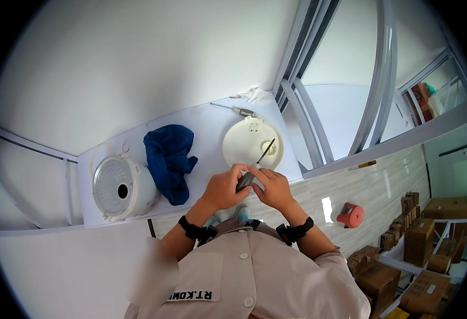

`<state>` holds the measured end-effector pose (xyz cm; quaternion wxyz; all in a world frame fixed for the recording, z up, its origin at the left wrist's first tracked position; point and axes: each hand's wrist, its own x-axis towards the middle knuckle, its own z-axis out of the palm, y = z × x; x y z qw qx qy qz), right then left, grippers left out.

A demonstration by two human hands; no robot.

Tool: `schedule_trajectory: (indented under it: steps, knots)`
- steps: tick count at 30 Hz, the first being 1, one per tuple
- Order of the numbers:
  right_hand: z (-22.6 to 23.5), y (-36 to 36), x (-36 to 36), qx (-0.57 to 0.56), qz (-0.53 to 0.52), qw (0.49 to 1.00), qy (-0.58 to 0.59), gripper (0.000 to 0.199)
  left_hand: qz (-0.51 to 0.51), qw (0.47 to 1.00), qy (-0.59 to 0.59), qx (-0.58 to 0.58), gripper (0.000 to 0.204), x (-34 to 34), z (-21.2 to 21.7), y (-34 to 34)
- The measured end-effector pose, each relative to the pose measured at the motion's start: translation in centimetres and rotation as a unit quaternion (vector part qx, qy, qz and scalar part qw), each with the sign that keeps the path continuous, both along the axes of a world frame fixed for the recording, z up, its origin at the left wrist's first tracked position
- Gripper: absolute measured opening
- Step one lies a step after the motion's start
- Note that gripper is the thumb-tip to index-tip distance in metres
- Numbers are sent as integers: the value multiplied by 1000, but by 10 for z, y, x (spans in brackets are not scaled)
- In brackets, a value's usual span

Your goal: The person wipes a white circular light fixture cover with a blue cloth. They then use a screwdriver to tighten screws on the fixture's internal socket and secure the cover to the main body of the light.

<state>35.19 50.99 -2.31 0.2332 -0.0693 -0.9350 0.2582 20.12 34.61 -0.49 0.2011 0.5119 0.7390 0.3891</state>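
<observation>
On the white tabletop (208, 139), a round white appliance body (132, 178) sits left of the blue cloth (171, 159); the cream lid (241, 144) lies just beyond the hands. The left hand (224, 188) and right hand (274, 188) both grip the grey-handled screwdriver (243, 183) between them, its shaft pointing away over the lid.

Lettering: bold black capitals (191, 295) mark the chest pocket (204, 268) of the beige shirt (276, 276), one end lost in blur. A white label (431, 289) on a brown carton (418, 299) is too small to read.
</observation>
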Motion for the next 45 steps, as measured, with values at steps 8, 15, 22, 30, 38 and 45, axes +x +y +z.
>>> schedule_trajectory:
  steps: [8, 15, 22, 30, 38, 45]
  knots:
    - [-4, 23, 3, 14, -47, 995, 85, 45, 26, 997, 30, 59, 66, 5, -15, 19]
    - [11, 40, 35, -105, -52, 981, 157, 51, 347, 932, 67, -79, 76, 16, -50, 38]
    - [0, 41, 51, -206, -41, 964, 161, 62, 318, 933, 17, -165, 98, 16, -51, 47]
    - [-5, 29, 45, -202, -44, 966, 157, 83, 306, 926, -11, -220, 108, 3, -38, 58]
    - [-8, 25, 39, -187, -72, 969, 147, 69, 271, 950, -2, -154, 127, 1, -49, 61]
    - [0, 20, 39, -174, -111, 969, 135, 58, 248, 962, -31, -111, 127, -4, -53, 64]
